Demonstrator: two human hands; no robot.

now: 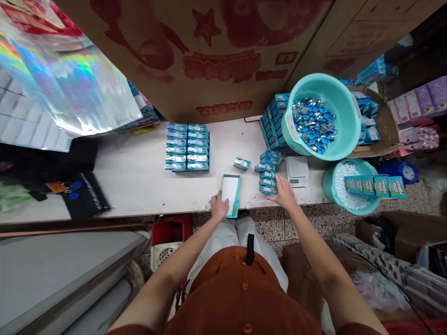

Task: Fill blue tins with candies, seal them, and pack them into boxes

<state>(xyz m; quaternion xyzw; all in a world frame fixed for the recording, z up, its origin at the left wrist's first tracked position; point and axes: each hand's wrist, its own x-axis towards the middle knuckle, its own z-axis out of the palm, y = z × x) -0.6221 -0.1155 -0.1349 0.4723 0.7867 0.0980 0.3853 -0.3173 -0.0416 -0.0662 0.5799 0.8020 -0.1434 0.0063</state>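
1. Left hand [219, 206]: resting on the near end of an open display box [231, 189], fingers laid over its edge and gripping it. The box lies flat on the white table [139, 181], teal sides, white floor showing, nothing inside that can be seen.
2. Right hand [284, 193]: fingers spread, palm down, touching the nearest of a column of small teal packs [268, 176]. Whether it has closed on a pack or only rests on it, cannot tell.
3. The column of packs runs away from the right hand's fingertips; the display box sits to that hand's left, well within reach, not touching the packs.
4. One loose pack [242, 163] lies alone beyond the display box, between the two hands and further out.
5. Just beyond the right hand and a little to its right: small white scale [297, 170].
6. Past the scale, a big teal basin [326, 116] holding shiny blue and silver round pieces.
7. To the right of the right hand, off the table edge: smaller teal tub [344, 186] of white bits, a strip of packs lying across its rim.
8. Far beyond the left hand: a filled block of packs [187, 147], two columns, neat.
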